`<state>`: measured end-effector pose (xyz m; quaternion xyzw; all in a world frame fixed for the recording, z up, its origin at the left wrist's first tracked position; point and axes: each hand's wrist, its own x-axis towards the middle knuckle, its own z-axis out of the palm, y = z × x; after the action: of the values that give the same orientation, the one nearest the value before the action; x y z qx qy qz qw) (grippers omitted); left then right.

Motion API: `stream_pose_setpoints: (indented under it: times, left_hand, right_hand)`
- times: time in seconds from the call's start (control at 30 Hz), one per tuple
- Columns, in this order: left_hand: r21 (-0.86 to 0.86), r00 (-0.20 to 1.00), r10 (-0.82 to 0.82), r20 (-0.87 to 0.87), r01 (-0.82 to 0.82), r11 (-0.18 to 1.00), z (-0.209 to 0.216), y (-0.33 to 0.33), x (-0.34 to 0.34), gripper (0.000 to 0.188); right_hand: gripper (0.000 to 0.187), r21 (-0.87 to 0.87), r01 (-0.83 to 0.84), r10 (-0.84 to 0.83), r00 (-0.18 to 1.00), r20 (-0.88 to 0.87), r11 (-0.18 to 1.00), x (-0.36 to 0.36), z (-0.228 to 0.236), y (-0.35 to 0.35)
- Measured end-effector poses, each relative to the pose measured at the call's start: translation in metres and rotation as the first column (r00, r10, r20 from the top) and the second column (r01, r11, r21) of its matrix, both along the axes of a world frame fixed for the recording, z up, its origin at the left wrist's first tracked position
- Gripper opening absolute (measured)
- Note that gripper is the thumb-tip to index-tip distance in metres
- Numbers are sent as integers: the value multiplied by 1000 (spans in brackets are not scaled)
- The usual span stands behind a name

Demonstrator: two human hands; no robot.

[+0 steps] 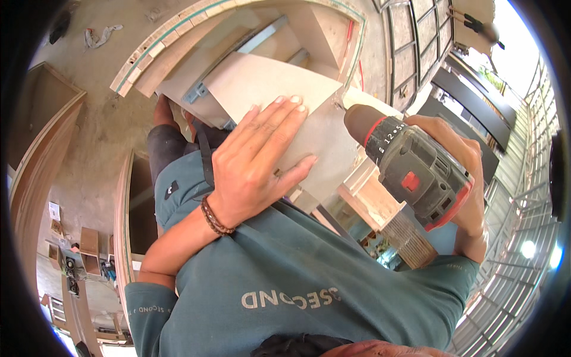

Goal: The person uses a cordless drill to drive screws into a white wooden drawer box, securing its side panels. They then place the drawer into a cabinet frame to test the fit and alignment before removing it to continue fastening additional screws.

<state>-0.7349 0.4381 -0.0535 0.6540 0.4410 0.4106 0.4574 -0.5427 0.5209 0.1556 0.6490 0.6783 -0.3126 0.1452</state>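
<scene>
My left hand (257, 146) lies spread on a pale board (238, 80), its fingers across the top face and thumb stretched over the grey adjoining face (333, 140). In my right hand (455, 140) is a black and red cordless drill (416, 169). Its nose points left toward the board's right corner; I cannot tell whether the bit touches it. The board sits at the opening of a wooden cabinet (172, 38) with a curved-looking layered edge. A metal drawer slide (196, 92) runs along the board's left side, and another metal rail (264, 35) shows inside the cabinet.
Wooden cabinet parts (44, 149) stand at the left, with a narrower one (126, 208) nearer me. A pale wooden box (375, 199) lies below the drill. Dark metal frames (410, 44) lean at the upper right; another person (482, 30) stands beyond. Crumpled white material (101, 37) lies on the floor.
</scene>
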Motion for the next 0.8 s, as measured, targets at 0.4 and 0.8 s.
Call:
stream_pose_setpoints:
  times: [0.4, 0.8]
  left_hand:
    - [65, 997, 52, -54, -49, 997, -2, -8, -1, 61]
    - [94, 996, 74, -53, -68, 993, -3, -9, -2, 60]
  right_hand:
    - [49, 8, -163, 164, 986, -13, 987, -2, 23, 4]
    - [61, -85, -496, 499, 823, 273, 864, -17, 31, 57]
